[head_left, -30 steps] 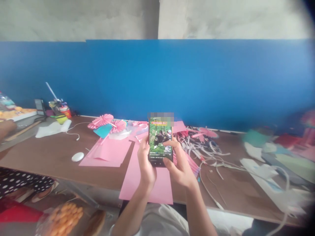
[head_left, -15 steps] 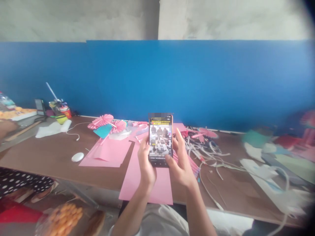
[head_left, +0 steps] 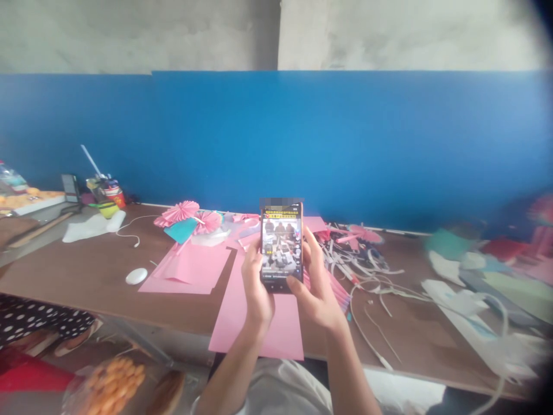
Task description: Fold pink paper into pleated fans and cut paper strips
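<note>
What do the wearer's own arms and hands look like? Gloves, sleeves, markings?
Left hand and right hand: both bare, no gloves; no rings or markings that I can make out. Both forearms are uncovered, with no watch, band or cable visible on them. A pale edge by the left arm, at the bottom of the picture, may be a sleeve.

Looks out from the head, above and behind both hands, forward and down along the forearms (head_left: 235, 366). Catches the left hand (head_left: 258, 294) and right hand (head_left: 320, 295) close enough to tell single fingers apart. Reaches beyond the hands across the table (head_left: 95, 276) to a blue panel (head_left: 276, 127) and, above that, a grey wall (head_left: 194, 34). Dips below the hands to pale clothing (head_left: 287, 383). Spreads wide on either side; blurs far right of the right hand, probably too much for small detail.
</note>
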Demonstrator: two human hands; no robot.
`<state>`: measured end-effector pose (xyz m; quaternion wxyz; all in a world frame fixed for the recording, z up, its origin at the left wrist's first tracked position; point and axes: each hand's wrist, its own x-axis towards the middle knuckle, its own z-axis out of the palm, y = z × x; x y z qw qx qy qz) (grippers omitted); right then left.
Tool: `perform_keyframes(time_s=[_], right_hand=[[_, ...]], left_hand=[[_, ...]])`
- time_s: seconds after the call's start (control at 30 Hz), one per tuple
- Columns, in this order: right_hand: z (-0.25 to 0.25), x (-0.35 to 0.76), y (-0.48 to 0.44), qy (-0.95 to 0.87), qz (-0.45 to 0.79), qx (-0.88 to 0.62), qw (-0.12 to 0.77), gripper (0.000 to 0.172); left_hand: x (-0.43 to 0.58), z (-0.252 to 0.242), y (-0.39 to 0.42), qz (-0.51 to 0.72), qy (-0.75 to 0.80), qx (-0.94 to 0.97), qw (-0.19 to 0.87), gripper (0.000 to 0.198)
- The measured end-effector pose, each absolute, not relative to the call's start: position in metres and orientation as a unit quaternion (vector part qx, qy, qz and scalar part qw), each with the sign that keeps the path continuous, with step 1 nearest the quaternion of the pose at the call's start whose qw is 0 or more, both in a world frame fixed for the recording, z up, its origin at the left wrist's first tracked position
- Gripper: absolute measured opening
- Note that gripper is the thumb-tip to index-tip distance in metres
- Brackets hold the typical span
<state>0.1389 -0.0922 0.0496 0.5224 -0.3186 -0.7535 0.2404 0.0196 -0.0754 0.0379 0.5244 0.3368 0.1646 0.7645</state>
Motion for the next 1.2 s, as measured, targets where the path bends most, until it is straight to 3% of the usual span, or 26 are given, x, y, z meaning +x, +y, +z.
perform_keyframes(time_s=[0.1, 0.27, 0.4, 0.63, 0.87, 1.2], right_hand=[[0.0479, 0.1407, -0.0925, -0.762, 0.209, -0.326, 0.520, 0.072], [0.0472, 0.1446, -0.0935, -0.774, 0.160, -0.356, 0.498, 0.040], [0.0496, 0.1444, -0.0930, -0.783, 0.130, -0.368, 0.484, 0.031], [0.0489, 0.1396, -0.0899, -0.760, 0.149, -0.351, 0.526, 0.071], [0.0495, 0.1385, -0.0927, -0.752, 0.231, -0.324, 0.526, 0.085], [0.0502, 0.1422, -0.0948, -0.758, 0.276, -0.309, 0.504, 0.088]], left_hand=[[0.0194, 0.0371, -0.0750, 0.764, 0.165, 0.336, 0.526, 0.038], [0.0199, 0.0371, -0.0755, 0.767, 0.164, 0.331, 0.525, 0.037], [0.0200, 0.0375, -0.0756, 0.763, 0.165, 0.341, 0.523, 0.039], [0.0200, 0.0396, -0.0759, 0.765, 0.172, 0.340, 0.519, 0.037], [0.0203, 0.0389, -0.0756, 0.760, 0.161, 0.335, 0.533, 0.036], [0.0199, 0.0386, -0.0755, 0.760, 0.165, 0.337, 0.530, 0.038]])
